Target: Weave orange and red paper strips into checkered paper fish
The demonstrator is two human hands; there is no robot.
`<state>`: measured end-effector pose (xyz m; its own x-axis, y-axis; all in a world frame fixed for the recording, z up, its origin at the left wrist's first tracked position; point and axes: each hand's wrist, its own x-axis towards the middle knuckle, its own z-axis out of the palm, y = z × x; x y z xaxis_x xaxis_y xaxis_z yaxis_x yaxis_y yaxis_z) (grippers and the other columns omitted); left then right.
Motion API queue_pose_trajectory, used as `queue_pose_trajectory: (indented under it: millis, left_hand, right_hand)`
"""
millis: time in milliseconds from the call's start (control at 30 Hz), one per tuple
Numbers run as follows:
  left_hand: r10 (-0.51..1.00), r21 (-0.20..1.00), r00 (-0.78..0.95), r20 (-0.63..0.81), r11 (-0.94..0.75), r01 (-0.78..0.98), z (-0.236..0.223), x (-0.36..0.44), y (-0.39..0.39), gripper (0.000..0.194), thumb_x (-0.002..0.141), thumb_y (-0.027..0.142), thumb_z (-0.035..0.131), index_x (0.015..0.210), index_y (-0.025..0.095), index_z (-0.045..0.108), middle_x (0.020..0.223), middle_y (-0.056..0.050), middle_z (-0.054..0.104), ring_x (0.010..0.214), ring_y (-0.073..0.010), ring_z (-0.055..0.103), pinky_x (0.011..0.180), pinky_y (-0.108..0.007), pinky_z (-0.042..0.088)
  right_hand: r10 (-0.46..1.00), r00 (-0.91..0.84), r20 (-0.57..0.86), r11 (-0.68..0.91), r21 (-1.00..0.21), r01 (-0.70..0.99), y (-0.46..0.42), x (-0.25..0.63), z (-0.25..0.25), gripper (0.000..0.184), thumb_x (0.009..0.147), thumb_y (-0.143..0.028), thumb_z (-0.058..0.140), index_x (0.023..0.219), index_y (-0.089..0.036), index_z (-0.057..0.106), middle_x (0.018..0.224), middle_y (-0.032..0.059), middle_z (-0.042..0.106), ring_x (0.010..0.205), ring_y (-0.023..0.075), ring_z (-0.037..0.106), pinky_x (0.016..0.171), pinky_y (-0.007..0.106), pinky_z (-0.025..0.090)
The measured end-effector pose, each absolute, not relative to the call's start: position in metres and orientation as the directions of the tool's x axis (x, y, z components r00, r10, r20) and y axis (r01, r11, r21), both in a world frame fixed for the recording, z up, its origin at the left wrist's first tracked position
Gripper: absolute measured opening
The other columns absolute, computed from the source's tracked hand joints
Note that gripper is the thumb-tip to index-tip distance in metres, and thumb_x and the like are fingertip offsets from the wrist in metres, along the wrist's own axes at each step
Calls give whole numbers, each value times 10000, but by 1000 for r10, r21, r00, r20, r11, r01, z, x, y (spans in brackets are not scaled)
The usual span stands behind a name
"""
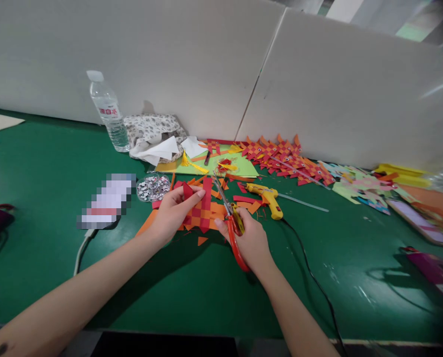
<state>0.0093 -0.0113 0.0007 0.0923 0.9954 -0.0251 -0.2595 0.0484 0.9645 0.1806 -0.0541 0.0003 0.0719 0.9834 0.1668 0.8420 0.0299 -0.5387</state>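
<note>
My left hand [175, 213] pinches a woven piece of red and orange paper strips [201, 213], thumb on top, at its upper left. Red-handled scissors [233, 238] sit in my right hand [253, 238], their blades pointing up and away beside the woven paper. My right thumb lies close to the paper's right edge; whether it touches is hard to tell. Orange and red paper scraps [202, 241] lie around and under the woven piece. Just right of the scissors is a yellow glue gun [266, 197] with a clear glue stick in its back.
Behind lie green paper sheets [244, 166] with yellow tassels and a heap of woven paper fish [277, 153]. A tray of googly eyes [153, 188], a phone [110, 201], a water bottle [110, 114] and a tissue pouch [154, 129] stand left. The glue gun's cord [310, 272] runs to the front edge.
</note>
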Motion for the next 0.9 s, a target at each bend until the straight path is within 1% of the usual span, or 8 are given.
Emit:
queue_pose_trajectory:
  millis: [100, 267, 367, 533, 733, 900]
  left_hand:
    - [997, 970, 77, -4, 23, -242, 1, 9, -12, 243, 695, 397, 698, 801, 181, 665, 703, 11, 633, 608, -92, 576, 543, -186, 465]
    - [989, 980, 145, -24, 51, -192, 4, 11, -15, 259, 695, 411, 691, 818, 183, 677, 717, 1, 655, 617, -106, 587, 554, -201, 465]
    - [989, 986, 143, -23, 46, -159, 5, 11, -16, 271, 691, 420, 693, 821, 183, 684, 740, -1, 664, 619, -102, 585, 544, -191, 448]
    - [992, 990, 125, -30, 47, -133, 3, 11, -15, 292, 684, 436, 692, 824, 179, 686, 711, -1, 660, 595, -103, 576, 531, -197, 438]
    - [992, 989, 122, -22, 39, -144, 4, 11, -15, 269, 680, 422, 697, 808, 185, 688, 733, -5, 668, 616, -114, 581, 531, -199, 440]
    - [992, 990, 122, -21, 38, -133, 4, 11, -15, 285, 690, 429, 687, 822, 177, 683, 688, 3, 645, 566, -98, 555, 499, -192, 414]
  right_hand:
    - [986, 67, 151, 26, -542, 840, -55, 180, 2, 272, 729, -456, 533, 695, -237, 377, 546, -65, 501, 496, 124, 485, 481, 197, 308]
    - [988, 63, 138, 22, -538, 843, -55, 179, 3, 268, 717, -447, 548, 702, -238, 381, 538, -64, 507, 497, 131, 498, 486, 202, 314]
    - [989, 55, 139, 29, -538, 842, -55, 179, 3, 267, 713, -443, 553, 708, -237, 383, 548, -62, 517, 502, 132, 500, 489, 204, 314]
    - [992, 44, 120, 31, -561, 827, -56, 180, 3, 289, 715, -443, 557, 684, -235, 359, 534, -70, 492, 481, 121, 455, 481, 201, 303]
    - [991, 11, 137, 72, -587, 807, -57, 180, 3, 282, 726, -441, 547, 663, -231, 370, 524, -65, 463, 466, 108, 389, 468, 198, 286]
    - [991, 24, 130, 59, -596, 800, -57, 180, 4, 295, 718, -450, 555, 659, -229, 368, 522, -65, 456, 467, 108, 383, 468, 202, 283]
